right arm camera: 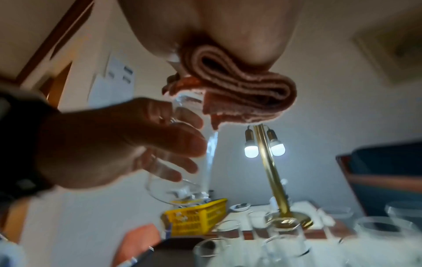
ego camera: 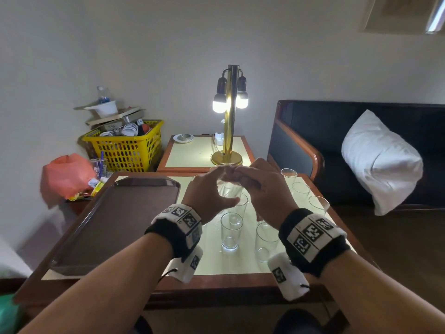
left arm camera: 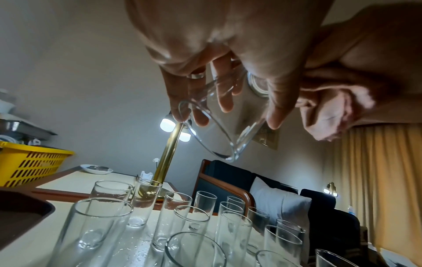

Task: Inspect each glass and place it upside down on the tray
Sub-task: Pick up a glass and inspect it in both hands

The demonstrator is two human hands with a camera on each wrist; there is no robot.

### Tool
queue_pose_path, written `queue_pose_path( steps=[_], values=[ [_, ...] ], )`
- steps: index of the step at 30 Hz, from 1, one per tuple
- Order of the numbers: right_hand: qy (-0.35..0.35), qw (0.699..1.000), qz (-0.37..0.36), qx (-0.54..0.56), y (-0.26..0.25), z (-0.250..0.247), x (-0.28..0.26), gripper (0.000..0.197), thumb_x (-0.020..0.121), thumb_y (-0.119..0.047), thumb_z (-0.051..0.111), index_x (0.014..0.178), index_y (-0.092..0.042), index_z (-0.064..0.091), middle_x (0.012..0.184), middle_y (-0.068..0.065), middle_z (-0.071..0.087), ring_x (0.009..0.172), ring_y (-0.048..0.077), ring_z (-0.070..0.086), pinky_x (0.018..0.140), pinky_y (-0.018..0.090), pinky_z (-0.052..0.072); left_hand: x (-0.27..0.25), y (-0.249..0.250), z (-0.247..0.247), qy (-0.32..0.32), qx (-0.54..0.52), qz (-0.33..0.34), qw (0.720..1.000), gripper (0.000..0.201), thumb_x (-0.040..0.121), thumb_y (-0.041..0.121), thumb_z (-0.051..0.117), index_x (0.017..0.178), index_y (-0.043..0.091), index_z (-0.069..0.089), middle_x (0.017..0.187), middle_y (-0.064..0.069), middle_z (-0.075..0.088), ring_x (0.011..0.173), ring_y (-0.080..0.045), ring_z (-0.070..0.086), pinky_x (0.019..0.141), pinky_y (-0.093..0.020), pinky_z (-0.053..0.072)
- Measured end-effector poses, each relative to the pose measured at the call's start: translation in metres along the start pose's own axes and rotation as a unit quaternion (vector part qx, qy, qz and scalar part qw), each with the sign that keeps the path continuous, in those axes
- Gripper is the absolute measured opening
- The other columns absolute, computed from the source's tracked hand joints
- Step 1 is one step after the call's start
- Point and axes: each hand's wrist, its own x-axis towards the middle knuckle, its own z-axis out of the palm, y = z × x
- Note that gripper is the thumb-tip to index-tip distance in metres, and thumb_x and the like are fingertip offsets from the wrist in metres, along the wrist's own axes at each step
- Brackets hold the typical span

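My left hand [ego camera: 209, 189] grips a clear glass [left arm camera: 224, 115] held up above the table, tilted with its mouth down and away from me. Fingers [left arm camera: 224, 94] show through its wall and the thumb [left arm camera: 277, 108] lies along its side. My right hand [ego camera: 261, 183] holds a folded pink cloth [right arm camera: 239, 92] right against the glass's base end [right arm camera: 187, 101]. Several more clear glasses [ego camera: 231, 231] stand upright on the pale tabletop below the hands. The dark brown tray [ego camera: 115, 220] lies on the table's left half with nothing on it.
A brass lamp [ego camera: 230, 116] with two lit bulbs stands on the side table behind. A yellow basket [ego camera: 127, 148] and a red bag [ego camera: 67, 174] sit at the back left. A dark sofa with a white pillow [ego camera: 380, 160] is to the right.
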Motion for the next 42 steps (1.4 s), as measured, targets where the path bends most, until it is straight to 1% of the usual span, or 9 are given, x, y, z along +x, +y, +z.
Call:
queue_pose_path(
  steps=[12,17,23,26,29,31,34,37,42],
  values=[
    [-0.005,0.996,-0.009,-0.085,0.011,-0.001,0.002,0.027,0.101,-0.013,0.059,0.123,-0.021,0.073,0.091,-0.023,0.049,0.092,-0.003,0.054,0.08,0.012,0.048,-0.004,0.006,-0.001,-0.013,0.01,-0.006,1.0,0.078,0.074,0.045,0.091,0.14,0.02,0.058,0.124,-0.001,0.072,0.102,-0.022,0.07,0.09,-0.044,0.06],
    [0.003,0.998,-0.04,-0.053,0.011,0.0,-0.001,0.026,0.099,-0.007,0.061,0.118,-0.016,0.075,0.09,-0.021,0.05,0.094,-0.013,0.052,0.078,0.001,0.04,-0.001,0.005,-0.003,-0.012,0.005,-0.012,1.0,0.078,0.074,0.041,0.092,0.14,0.017,0.058,0.128,-0.002,0.071,0.105,-0.024,0.07,0.091,-0.04,0.059],
    [0.005,0.998,-0.015,-0.055,0.01,0.002,0.004,0.025,0.101,-0.013,0.06,0.121,-0.018,0.075,0.092,-0.022,0.05,0.093,-0.005,0.053,0.078,0.004,0.042,0.003,0.004,0.006,-0.012,-0.021,-0.017,1.0,0.077,0.072,0.046,0.091,0.136,0.019,0.058,0.118,0.001,0.073,0.099,-0.02,0.069,0.086,-0.044,0.061],
    [0.0,1.0,-0.007,-0.015,0.011,-0.006,0.004,0.024,0.102,-0.018,0.059,0.118,-0.022,0.076,0.1,-0.013,0.059,0.098,-0.003,0.057,0.083,0.008,0.045,0.004,-0.001,0.0,0.022,-0.095,-0.045,0.994,0.085,0.075,0.038,0.091,0.145,0.024,0.044,0.11,0.002,0.07,0.095,-0.017,0.069,0.081,-0.034,0.059],
    [0.039,0.998,0.044,0.028,0.011,-0.012,0.006,0.023,0.104,-0.023,0.058,0.115,-0.028,0.076,0.099,-0.012,0.059,0.093,-0.006,0.058,0.079,0.009,0.046,0.01,0.002,-0.007,0.037,-0.293,-0.141,0.945,0.083,0.076,0.039,0.086,0.142,0.03,0.038,0.122,-0.011,0.065,0.09,-0.027,0.074,0.071,-0.044,0.064],
    [0.047,0.996,0.062,0.051,0.008,-0.013,0.005,0.021,0.103,-0.028,0.057,0.111,-0.034,0.075,0.095,-0.009,0.061,0.089,-0.004,0.058,0.074,0.008,0.044,0.017,0.001,-0.013,0.073,-0.399,-0.23,0.885,0.073,0.079,0.038,0.085,0.136,0.025,0.041,0.125,-0.02,0.065,0.091,-0.033,0.075,0.079,-0.055,0.063],
    [0.04,0.996,0.082,0.02,0.002,-0.01,-0.004,0.02,0.098,-0.04,0.061,0.112,-0.032,0.072,0.097,-0.023,0.062,0.088,-0.008,0.06,0.072,0.011,0.05,0.02,-0.006,-0.021,0.093,-0.517,-0.316,0.79,0.071,0.082,0.043,0.084,0.136,0.021,0.045,0.118,-0.026,0.07,0.096,-0.041,0.075,0.085,-0.052,0.062],
    [0.08,0.981,0.156,0.084,-0.01,0.002,-0.012,0.025,0.087,-0.052,0.073,0.092,-0.031,0.06,0.083,-0.012,0.068,0.064,0.011,0.067,0.056,0.031,0.058,0.017,0.004,-0.021,0.061,-0.561,-0.317,0.763,0.045,0.084,0.048,0.078,0.116,0.026,0.056,0.122,-0.023,0.069,0.108,-0.041,0.072,0.088,-0.049,0.061],
    [0.102,0.988,0.111,0.02,-0.017,0.023,-0.01,0.007,0.091,-0.015,0.07,0.085,-0.018,0.072,0.071,-0.022,0.062,0.071,-0.001,0.063,0.058,0.004,0.043,0.016,0.019,-0.01,0.049,-0.57,-0.286,0.769,0.098,0.068,0.05,0.092,0.144,0.011,0.045,0.121,-0.027,0.07,0.097,-0.039,0.076,0.079,-0.051,0.063]
  ],
)
